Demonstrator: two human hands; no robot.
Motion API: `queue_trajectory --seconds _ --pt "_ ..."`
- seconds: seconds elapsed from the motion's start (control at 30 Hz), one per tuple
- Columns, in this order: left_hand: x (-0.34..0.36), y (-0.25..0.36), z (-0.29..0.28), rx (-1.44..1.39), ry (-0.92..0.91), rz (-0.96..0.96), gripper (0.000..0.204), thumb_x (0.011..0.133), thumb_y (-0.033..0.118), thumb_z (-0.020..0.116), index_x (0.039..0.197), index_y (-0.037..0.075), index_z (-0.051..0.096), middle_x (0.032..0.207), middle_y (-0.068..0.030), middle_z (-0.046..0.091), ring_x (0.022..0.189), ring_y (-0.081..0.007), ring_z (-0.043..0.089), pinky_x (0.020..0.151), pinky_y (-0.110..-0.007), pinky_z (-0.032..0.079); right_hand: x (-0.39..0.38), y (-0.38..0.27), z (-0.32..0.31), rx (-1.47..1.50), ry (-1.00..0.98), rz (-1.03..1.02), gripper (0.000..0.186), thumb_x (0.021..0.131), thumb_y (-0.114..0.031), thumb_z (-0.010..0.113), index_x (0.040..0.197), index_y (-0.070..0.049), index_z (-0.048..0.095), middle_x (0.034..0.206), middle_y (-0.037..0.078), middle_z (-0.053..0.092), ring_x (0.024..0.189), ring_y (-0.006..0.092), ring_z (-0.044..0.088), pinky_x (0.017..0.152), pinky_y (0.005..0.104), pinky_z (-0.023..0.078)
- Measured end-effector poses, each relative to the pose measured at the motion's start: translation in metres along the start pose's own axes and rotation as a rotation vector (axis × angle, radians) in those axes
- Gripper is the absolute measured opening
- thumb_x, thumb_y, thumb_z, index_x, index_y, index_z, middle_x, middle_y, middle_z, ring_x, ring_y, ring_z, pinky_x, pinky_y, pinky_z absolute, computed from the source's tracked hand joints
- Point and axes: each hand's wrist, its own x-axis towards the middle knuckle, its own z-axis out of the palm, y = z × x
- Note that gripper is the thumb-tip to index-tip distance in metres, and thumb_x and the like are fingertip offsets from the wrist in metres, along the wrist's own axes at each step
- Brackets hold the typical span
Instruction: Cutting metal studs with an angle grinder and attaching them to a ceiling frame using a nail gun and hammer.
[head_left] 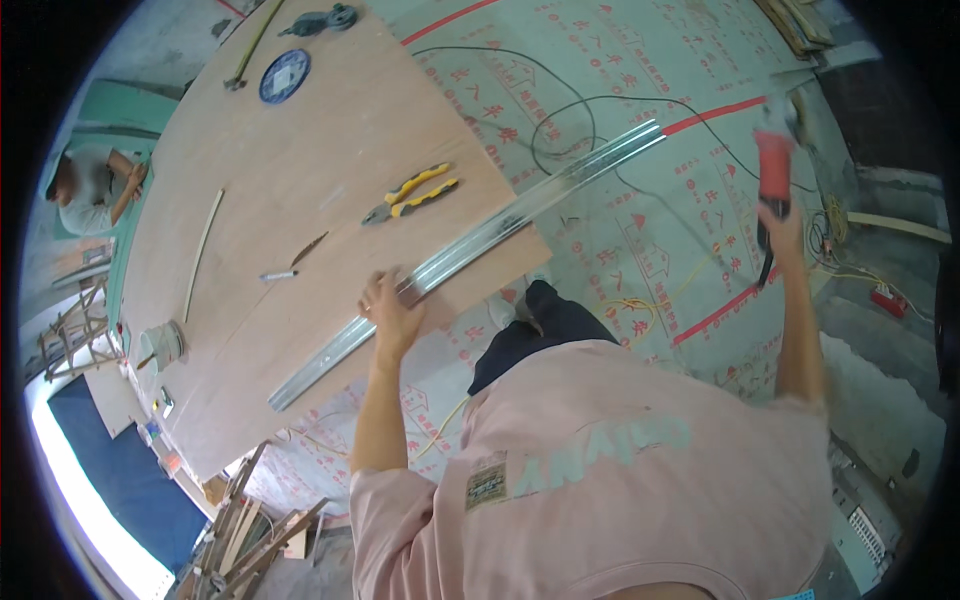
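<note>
A long, shiny metal channel (478, 237) lies slantwise over the edge of the wooden board, its far right end sticking out past the corner. My left hand (395, 310) grips it near the middle, fingers over the channel. Out to the right, my right hand (785, 232) holds a red angle grinder (774, 165) by its body, away from the channel. The grinder's head is smeared by motion, and its dark cord trails over the floor. Pliers with yellow and black handles (412, 194) lie on the board beyond the channel.
On the wooden board (260, 340) lie a pen (278, 275), a thin strip (204, 254), a blue round roll (285, 76), a hammer (250, 45) and a white bucket (160, 345). Cords cross the printed floor sheet (640, 250). Scrap wood (250, 545) is piled lower left. Another person (95, 190) sits far left.
</note>
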Motion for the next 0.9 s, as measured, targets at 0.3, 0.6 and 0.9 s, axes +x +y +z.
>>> queue_trajectory --seconds 0.3,0.6,0.9 --pt "-0.022 0.240 0.051 -1.747 -0.787 -0.011 0.055 0.086 0.027 0.078 0.129 0.001 0.057 0.117 -0.0144 0.066 0.112 -0.0250 0.061 0.091 -0.038 0.051 -0.219 -0.190 0.094 0.206 -0.399 0.025 0.055 0.074 -0.012 0.081 0.123 -0.001 0.057 0.092 0.007 0.063 0.079 0.0137 0.061 0.071 0.0296 0.052" --pt "-0.021 0.178 0.009 -2.060 -0.565 -0.346 0.024 0.087 0.018 0.067 0.103 0.004 0.056 0.087 -0.0109 0.064 0.081 -0.0247 0.066 0.073 -0.041 0.057 -0.299 -0.195 0.134 1.215 -0.903 0.279 0.045 0.105 -0.019 0.044 0.147 -0.006 0.041 0.125 0.020 0.064 0.089 0.0236 0.069 0.081 0.0352 0.055" --pt "-0.025 0.154 0.003 -2.331 -0.630 -0.374 0.032 0.086 0.023 0.070 0.106 0.004 0.053 0.088 -0.0119 0.065 0.076 -0.0265 0.067 0.071 -0.043 0.060 -0.326 -0.215 0.142 1.246 -0.936 0.372 0.046 0.107 -0.028 0.047 0.147 -0.006 0.038 0.121 0.023 0.064 0.064 0.0122 0.060 0.050 0.0232 0.042"
